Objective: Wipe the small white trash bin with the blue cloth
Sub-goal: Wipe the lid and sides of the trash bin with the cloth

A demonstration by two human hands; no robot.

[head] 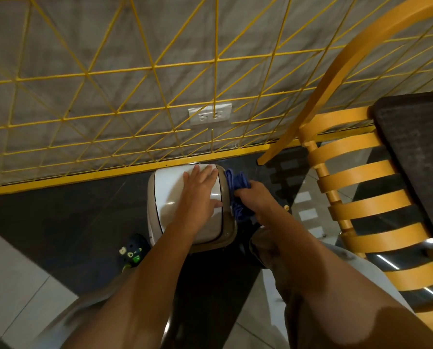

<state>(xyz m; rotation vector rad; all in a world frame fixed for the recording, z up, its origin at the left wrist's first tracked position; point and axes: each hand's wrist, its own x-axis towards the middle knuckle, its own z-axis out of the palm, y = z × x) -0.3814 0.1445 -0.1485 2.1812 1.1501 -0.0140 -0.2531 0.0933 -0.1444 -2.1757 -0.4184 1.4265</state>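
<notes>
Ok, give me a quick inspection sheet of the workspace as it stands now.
Surface: dark floor, pale tiles at left.
Job's things: white trash bin against the wall base; blue cloth at its right side.
Clutter: dark shoe left of the bin.
Hands: left hand flat on the lid; right hand gripping the cloth.
Cables: nothing seen.
Surroundings: yellow wire grid, wall socket, yellow chair, dark table.

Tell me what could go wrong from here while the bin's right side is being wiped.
1. The left hand only rests flat on the lid of the trash bin, so a hard push from the blue cloth might slide or tip the bin.
2. The right hand works in the gap beside the yellow chair; a wide stroke could knock its frame.
</notes>
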